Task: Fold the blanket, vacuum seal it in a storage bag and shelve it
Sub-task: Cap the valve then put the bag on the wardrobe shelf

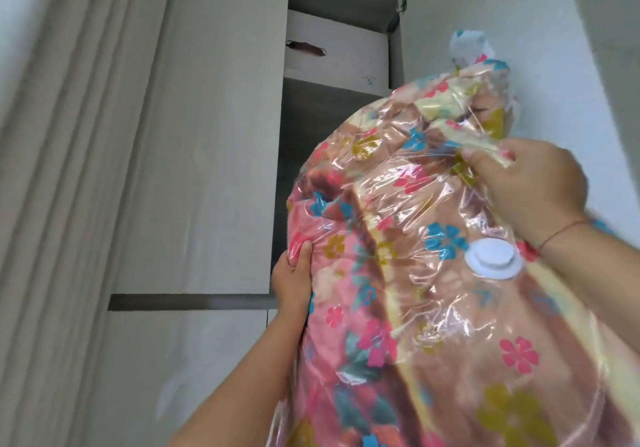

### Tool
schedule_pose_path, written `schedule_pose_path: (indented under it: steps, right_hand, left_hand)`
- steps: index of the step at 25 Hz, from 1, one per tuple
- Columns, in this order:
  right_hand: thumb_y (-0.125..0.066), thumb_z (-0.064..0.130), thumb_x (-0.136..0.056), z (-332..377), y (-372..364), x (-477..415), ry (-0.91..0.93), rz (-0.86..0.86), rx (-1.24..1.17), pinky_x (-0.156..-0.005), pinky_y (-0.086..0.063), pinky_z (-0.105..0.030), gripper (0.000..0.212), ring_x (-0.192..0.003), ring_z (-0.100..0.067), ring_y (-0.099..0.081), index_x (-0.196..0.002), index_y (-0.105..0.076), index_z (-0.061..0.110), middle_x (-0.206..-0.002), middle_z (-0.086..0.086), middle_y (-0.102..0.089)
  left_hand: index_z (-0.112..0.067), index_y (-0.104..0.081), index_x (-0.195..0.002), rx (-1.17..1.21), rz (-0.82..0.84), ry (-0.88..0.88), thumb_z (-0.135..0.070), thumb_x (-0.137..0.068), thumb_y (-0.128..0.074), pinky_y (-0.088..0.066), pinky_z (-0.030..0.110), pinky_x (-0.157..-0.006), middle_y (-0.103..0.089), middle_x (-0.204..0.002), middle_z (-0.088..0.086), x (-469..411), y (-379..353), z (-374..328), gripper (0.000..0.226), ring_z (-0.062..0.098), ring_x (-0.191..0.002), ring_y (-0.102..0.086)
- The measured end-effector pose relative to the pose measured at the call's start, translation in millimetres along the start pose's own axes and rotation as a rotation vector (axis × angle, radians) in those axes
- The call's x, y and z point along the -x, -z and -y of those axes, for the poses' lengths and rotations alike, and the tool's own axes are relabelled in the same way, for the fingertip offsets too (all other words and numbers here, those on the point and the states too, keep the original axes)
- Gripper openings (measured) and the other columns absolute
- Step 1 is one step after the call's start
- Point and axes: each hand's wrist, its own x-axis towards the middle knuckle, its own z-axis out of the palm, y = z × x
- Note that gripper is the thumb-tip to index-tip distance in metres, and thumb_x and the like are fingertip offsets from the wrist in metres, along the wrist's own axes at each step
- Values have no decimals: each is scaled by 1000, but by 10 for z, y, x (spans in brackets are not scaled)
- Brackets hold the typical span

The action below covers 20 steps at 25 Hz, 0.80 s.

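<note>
Plastic bunched near the top of the storage bag (398,183) is pinched in the right hand (530,187); the left hand (292,275) grips its left side. The pink blanket (450,342) sits inside, held up before an open cupboard (301,117), below a shelved box (336,51)

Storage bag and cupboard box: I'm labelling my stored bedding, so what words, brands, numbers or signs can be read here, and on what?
No readable text in this view.
On the storage bag: flower print only, no words.
On the valve: plain white, no marking visible.
On the box: a small bluish mark near its lower right corner, too small and blurred to read.
</note>
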Motion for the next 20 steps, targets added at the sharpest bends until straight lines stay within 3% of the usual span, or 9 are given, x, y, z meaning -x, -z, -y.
schedule_pose_path:
  steps: [3,6,13,17,20]
  right_hand:
    - [-49,61,-80,-15,-539,-54,-11,21,-31,-57,-29,-33,54,-73,-37,-53,-71,-58,9,-70,-13,-55]
    - [-56,57,-85,-128,-1006,-124,-78,74,-100,-58,-26,-31,52,-71,-34,-49,-59,-49,12,-64,-6,-49]
    - [-57,46,-90,-477,-1596,-756,-110,345,-221,-52,-29,-34,57,-63,-29,-41,-48,-41,11,-53,-7,-41]
    - [-58,45,-91,-657,-1975,-954,-171,472,-243,-54,-31,-34,54,-61,-27,-40,-52,-43,11,-57,-8,-43]
    - [-53,48,-92,-739,-2171,-1006,-198,551,-182,-56,-33,-34,53,-61,-25,-46,-57,-48,9,-64,-10,-50]
  left_hand:
    - [-15,-62,-82,-86,-31,-34,-42,-91,-58,-41,19,-57,-63,-75,-4,-359,67,214,28,15,-74,-60]
    - [-12,-66,-85,-227,-69,-103,-47,-91,-56,-41,29,-62,-67,-81,5,-695,172,327,36,25,-79,-62]
    - [-14,-64,-94,-376,-47,-49,-54,-90,-50,-47,35,-76,-66,-91,7,-940,-3,269,42,29,-87,-61]
    - [-19,-55,-79,-456,-20,-22,-47,-92,-52,-38,32,-72,-56,-78,0,-1053,-21,150,32,27,-82,-54]
    - [-9,-62,-91,-665,-3,-80,-46,-93,-47,-36,31,-71,-63,-93,14,-1326,-105,41,40,33,-89,-56]
